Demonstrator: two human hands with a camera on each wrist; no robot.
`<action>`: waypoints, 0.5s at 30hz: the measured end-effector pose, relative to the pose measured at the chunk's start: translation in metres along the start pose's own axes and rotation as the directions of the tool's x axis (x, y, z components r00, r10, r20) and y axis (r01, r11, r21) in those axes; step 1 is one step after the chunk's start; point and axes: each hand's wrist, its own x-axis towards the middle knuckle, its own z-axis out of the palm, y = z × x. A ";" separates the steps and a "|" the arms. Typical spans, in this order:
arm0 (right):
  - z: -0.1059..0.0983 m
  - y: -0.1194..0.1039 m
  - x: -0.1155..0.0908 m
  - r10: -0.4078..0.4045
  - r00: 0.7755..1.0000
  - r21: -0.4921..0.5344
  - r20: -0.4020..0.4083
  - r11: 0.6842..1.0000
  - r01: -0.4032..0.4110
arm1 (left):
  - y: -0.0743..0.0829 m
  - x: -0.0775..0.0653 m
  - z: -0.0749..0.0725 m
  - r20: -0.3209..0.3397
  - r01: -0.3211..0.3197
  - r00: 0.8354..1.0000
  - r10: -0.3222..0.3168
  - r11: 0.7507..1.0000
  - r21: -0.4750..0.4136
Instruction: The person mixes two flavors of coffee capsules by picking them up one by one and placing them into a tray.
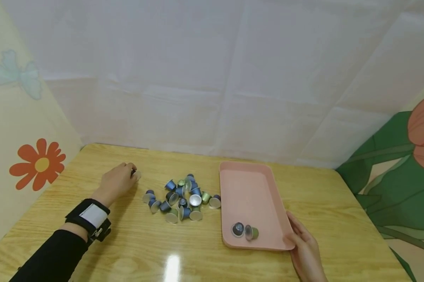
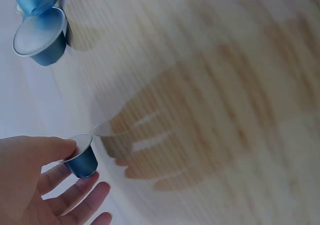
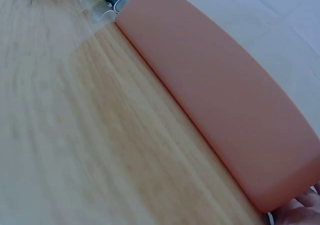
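Observation:
On the left of the table, in the head view, my left hand (image 1: 116, 183) holds a coffee capsule. The left wrist view shows it as a blue capsule (image 2: 84, 163) with a pale foil lid, pinched between thumb and fingers. My right hand (image 1: 306, 250) grips the near right corner of a pink tray (image 1: 245, 192), its thumb over the rim and its fingers along the outer side. Inside the tray's near end lie a dark capsule (image 1: 238, 228) and a green capsule (image 1: 254, 234). Between the left hand and the tray, several blue and green capsules (image 1: 185, 213) lie in a loose cluster.
The wooden table (image 1: 134, 250) has a white cloth (image 1: 183, 78) hanging behind its far edge. One capsule (image 1: 215, 201) lies right at the tray's left side. Patterned panels with a red flower (image 1: 42, 165) and green leaves (image 1: 402, 172) stand at either side.

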 end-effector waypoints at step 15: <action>0.002 -0.001 0.001 0.027 0.999 -0.034 -0.024 0.999 -0.028 | 0.039 0.003 -0.001 -0.124 -0.136 0.981 0.148 0.986 0.101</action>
